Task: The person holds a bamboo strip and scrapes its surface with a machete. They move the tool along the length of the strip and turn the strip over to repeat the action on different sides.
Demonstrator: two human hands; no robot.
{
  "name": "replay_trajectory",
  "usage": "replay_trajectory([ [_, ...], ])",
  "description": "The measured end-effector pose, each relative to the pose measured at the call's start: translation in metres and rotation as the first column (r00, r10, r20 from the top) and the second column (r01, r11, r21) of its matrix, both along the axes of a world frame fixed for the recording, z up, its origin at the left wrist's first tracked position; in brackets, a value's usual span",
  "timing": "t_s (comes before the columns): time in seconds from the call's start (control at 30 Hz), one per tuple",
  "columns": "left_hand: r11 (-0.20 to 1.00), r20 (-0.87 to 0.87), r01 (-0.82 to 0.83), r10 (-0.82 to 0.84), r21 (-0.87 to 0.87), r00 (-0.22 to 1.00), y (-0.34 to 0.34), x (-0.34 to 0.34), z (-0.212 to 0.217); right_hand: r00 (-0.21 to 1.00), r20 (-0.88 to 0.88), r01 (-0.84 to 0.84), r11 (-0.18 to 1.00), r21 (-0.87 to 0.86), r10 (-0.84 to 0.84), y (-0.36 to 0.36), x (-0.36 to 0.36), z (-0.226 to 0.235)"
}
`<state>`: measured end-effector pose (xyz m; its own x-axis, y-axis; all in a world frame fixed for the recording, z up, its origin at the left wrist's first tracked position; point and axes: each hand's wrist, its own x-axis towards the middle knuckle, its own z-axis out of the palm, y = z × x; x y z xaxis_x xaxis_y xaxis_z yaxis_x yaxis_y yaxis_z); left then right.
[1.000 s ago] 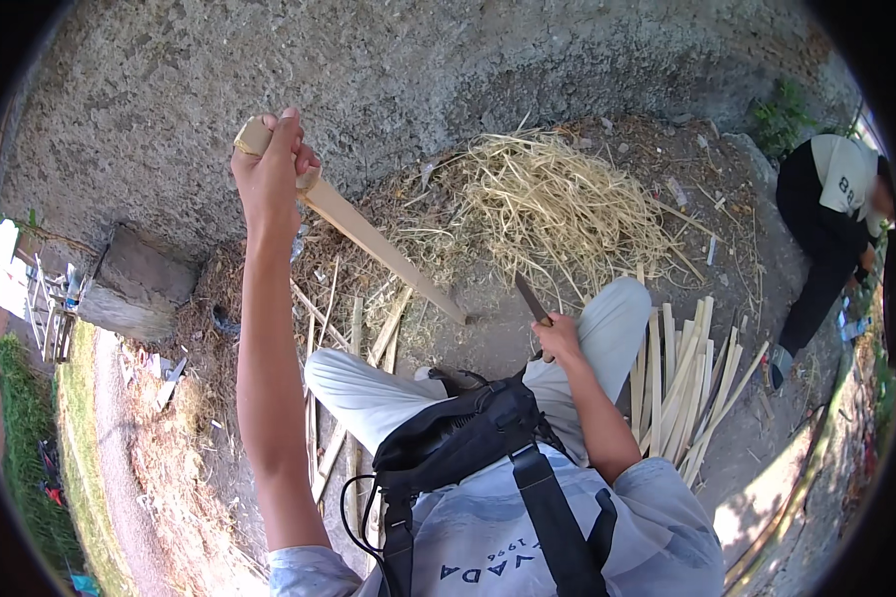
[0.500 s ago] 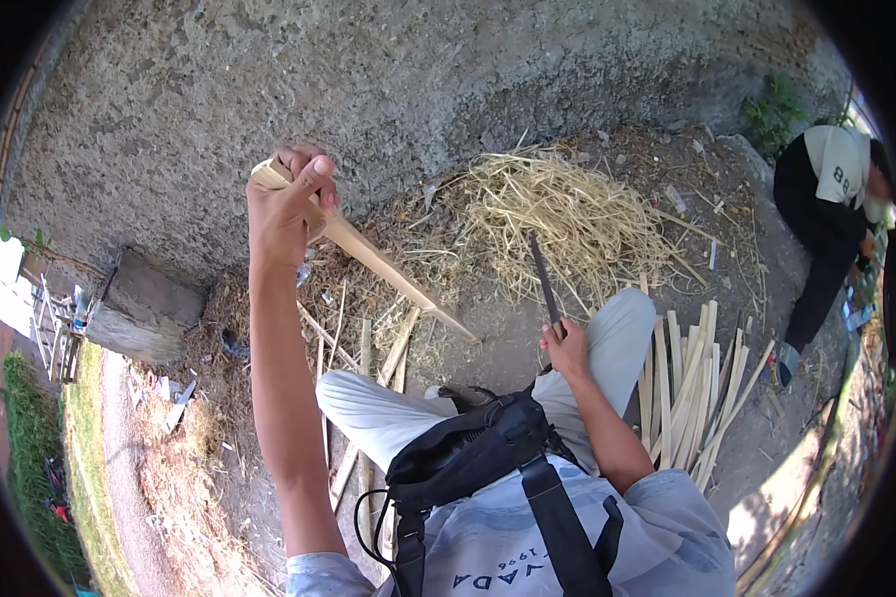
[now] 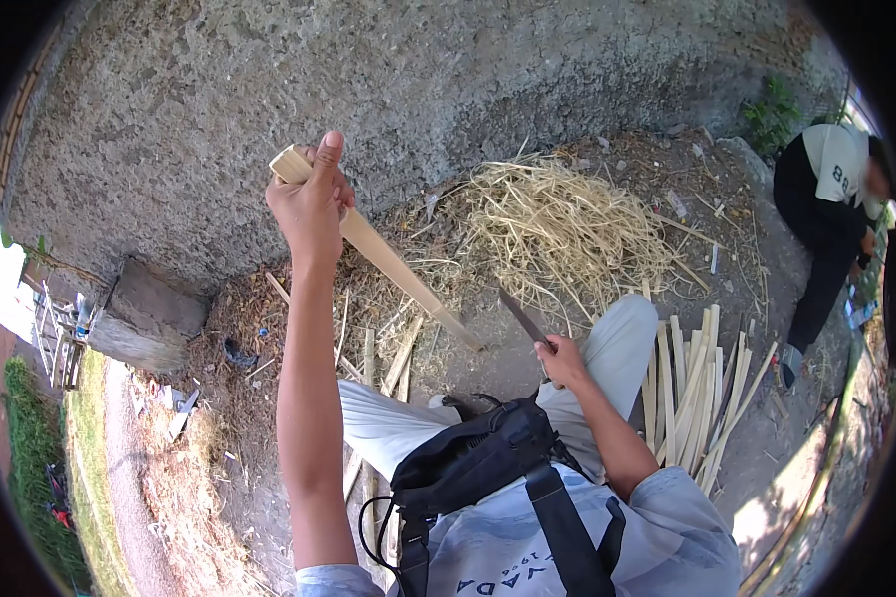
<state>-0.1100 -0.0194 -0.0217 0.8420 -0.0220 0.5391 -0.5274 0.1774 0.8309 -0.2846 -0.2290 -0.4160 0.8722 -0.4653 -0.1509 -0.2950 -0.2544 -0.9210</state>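
The left hand [image 3: 312,204] is closed in a full fist round the upper end of a pale wooden stick [image 3: 388,261], thumb up; the stick slants down toward four o'clock and ends in a tapered tip just short of the knife. The right hand [image 3: 561,360] is closed on the handle of a knife [image 3: 521,318], whose dark blade points up toward eleven o'clock, close beside the stick's tip but apart from it. Both hands work above the person's knees in light trousers [image 3: 622,343], with a black bag [image 3: 473,460] strapped across the chest. At twelve to one o'clock of the knife lies a heap of straw-coloured shavings [image 3: 558,229] on bare ground; at three o'clock a bundle of split slats [image 3: 692,393] lies beside the leg. A second person [image 3: 826,214] in dark clothes crouches at the far right, well apart. In my judgement, good trimming here needs the stick held firm and steady, the blade driven away from the body and clear of the knee, in shallow cuts.
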Motion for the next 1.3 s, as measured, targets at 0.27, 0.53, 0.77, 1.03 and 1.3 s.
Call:
replay_trajectory([
  [0.27,0.979,0.084,-0.202,0.198,0.039,0.977,-0.039,0.012,0.000,0.958,0.214,-0.267,0.863,0.429,0.190,0.045,0.028,0.186],
  [0.53,0.920,0.156,-0.374,0.356,0.113,0.922,-0.052,0.015,-0.005,0.873,0.447,-0.364,0.870,0.331,0.195,0.081,0.049,0.254],
  [0.77,0.774,0.253,-0.630,0.598,0.066,0.761,-0.058,0.016,-0.003,0.891,0.421,-0.267,0.947,0.180,0.171,0.098,0.060,0.223],
  [1.03,0.828,0.252,-0.557,0.526,0.063,0.812,-0.064,0.010,-0.008,0.892,0.420,-0.210,0.976,0.055,0.169,0.103,0.054,0.231],
  [1.3,0.820,0.214,-0.564,0.536,0.096,0.817,-0.062,0.017,-0.008,0.889,0.444,-0.151,0.988,0.043,0.116,0.113,0.057,0.262],
])
